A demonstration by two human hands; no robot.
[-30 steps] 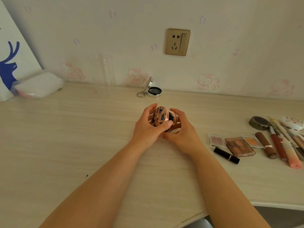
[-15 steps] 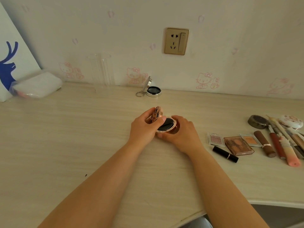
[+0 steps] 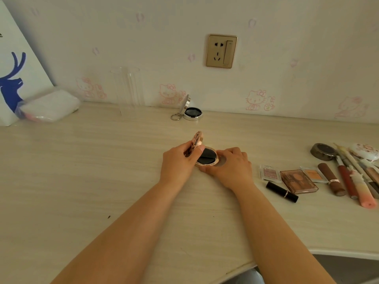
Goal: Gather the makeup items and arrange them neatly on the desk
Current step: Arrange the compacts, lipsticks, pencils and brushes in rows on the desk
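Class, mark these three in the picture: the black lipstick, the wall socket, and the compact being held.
black lipstick (image 3: 282,191), head view, middle of its tube.
wall socket (image 3: 221,51), head view, centre of faceplate.
compact (image 3: 206,158), head view, dark puff inside base.

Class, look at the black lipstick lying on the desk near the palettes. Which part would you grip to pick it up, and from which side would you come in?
Grip the black lipstick across the middle of its barrel, coming down from above. It lies flat on the desk, so its long sides are exposed. The brown palette lies close behind it, so I would set the fingers carefully on that side.
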